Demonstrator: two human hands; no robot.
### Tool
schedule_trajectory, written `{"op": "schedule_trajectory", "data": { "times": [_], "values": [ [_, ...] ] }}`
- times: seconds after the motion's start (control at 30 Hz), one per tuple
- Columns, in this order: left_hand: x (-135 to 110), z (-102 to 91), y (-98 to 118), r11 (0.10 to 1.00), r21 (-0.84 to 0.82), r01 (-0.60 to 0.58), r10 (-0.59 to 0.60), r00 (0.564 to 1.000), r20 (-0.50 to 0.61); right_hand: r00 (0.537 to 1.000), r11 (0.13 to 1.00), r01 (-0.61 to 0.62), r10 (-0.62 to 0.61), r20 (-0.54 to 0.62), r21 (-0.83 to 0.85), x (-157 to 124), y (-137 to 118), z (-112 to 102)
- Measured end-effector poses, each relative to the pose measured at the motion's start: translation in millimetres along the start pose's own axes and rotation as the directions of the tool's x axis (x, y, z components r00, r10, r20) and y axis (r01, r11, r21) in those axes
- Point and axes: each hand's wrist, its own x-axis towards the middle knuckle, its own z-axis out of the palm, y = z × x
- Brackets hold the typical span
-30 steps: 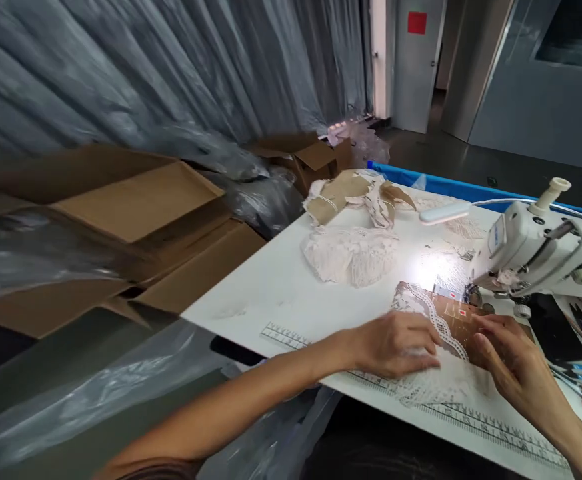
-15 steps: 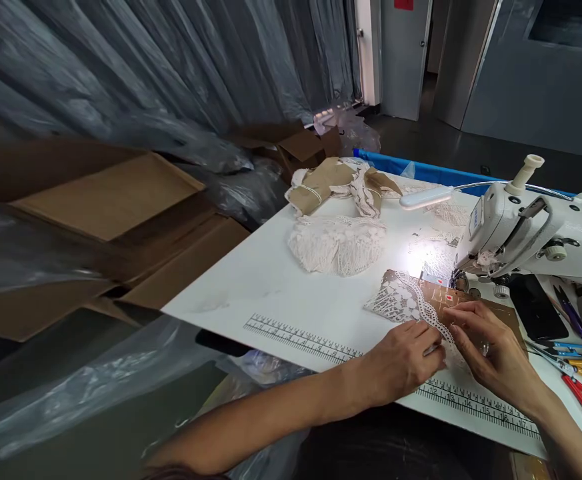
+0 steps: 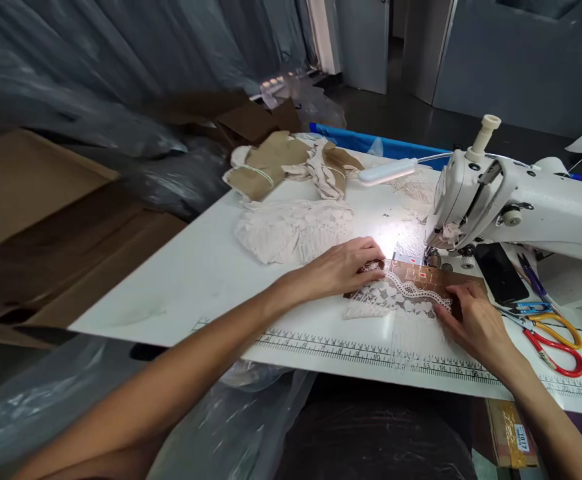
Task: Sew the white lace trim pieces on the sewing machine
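White lace (image 3: pixel 395 297) with a scalloped, dotted border lies over a brown sheet (image 3: pixel 411 270) just in front of the sewing machine (image 3: pixel 501 193). My left hand (image 3: pixel 345 267) grips the lace's upper left end, its fingertips closed at the sheet's left edge. At the other end, my right hand (image 3: pixel 475 323) pinches the lace between thumb and fingers, resting partly on the brown sheet. The lace's lower part spreads toward the printed ruler (image 3: pixel 341 350) on the table. The machine's needle area, brightly lit, is just beyond the sheet.
A pile of white lace pieces (image 3: pixel 295 230) lies left of the machine, with tied brown-and-white bundles (image 3: pixel 275 163) behind. To the right are a black phone (image 3: pixel 501 273), red-handled scissors (image 3: pixel 555 357) and a yellow-handled tool (image 3: pixel 561 330). Cardboard boxes (image 3: pixel 35 180) stand left of the table.
My left hand has moved from the lace's lower edge to its upper left end. The lace now lies spread between both hands. The view has shifted to the right.
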Motion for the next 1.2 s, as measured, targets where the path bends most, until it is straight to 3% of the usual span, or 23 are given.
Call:
{"op": "schedule_trajectory", "data": {
  "times": [0.07, 0.17, 0.33, 0.43, 0.5, 0.57, 0.63, 0.7, 0.8, 0.9, 1.2],
  "values": [
    [3, -3.1, -11, 0.999, -0.030, 0.014, -0.013, 0.998, 0.054, 1.000, 1.000, 0.023, -0.023, 0.006, -0.010, -3, 0, 2],
    [6, -5.5, -8, 0.995, -0.098, -0.007, 0.014, 0.997, 0.072, 0.999, 0.999, 0.033, -0.033, 0.013, 0.034, 3, 1, -2],
    [14, 3.5, 10, 0.968, -0.246, 0.042, -0.045, 0.999, -0.008, 0.983, 0.963, -0.179, 0.168, 0.072, 0.202, 36, 12, -15],
    [16, 14.6, 9, 0.966, -0.248, 0.074, -0.105, 0.988, -0.112, 0.966, 0.905, -0.259, 0.233, 0.116, 0.339, 47, 16, -15],
    [16, 20.2, 3, 0.982, -0.181, 0.050, -0.094, 0.966, -0.241, 0.964, 0.879, -0.267, 0.246, 0.104, 0.394, 48, 16, -12],
    [16, 22.9, -3, 0.999, -0.038, -0.006, -0.009, 0.917, -0.399, 0.963, 0.872, -0.270, 0.253, 0.096, 0.409, 46, 16, -10],
    [15, 23.5, -8, 0.988, 0.107, -0.113, 0.151, 0.867, -0.475, 0.963, 0.876, -0.271, 0.254, 0.096, 0.398, 42, 16, -8],
    [15, 23.7, -11, 0.949, 0.133, -0.286, 0.315, 0.853, -0.417, 0.967, 0.890, -0.254, 0.234, 0.098, 0.379, 40, 16, -8],
    [15, 25.6, -12, 0.889, 0.044, -0.455, 0.454, 0.866, -0.211, 0.973, 0.912, -0.232, 0.213, 0.095, 0.339, 37, 17, -7],
    [16, 27.9, -13, 0.893, 0.074, -0.444, 0.449, 0.891, -0.074, 0.972, 0.919, -0.236, 0.229, 0.060, 0.316, 36, 18, -7],
    [5, 24.8, 18, 0.871, 0.240, -0.430, 0.444, 0.896, -0.008, 0.963, 0.898, -0.260, 0.266, 0.033, 0.354, 36, 14, -7]
  ]
}}
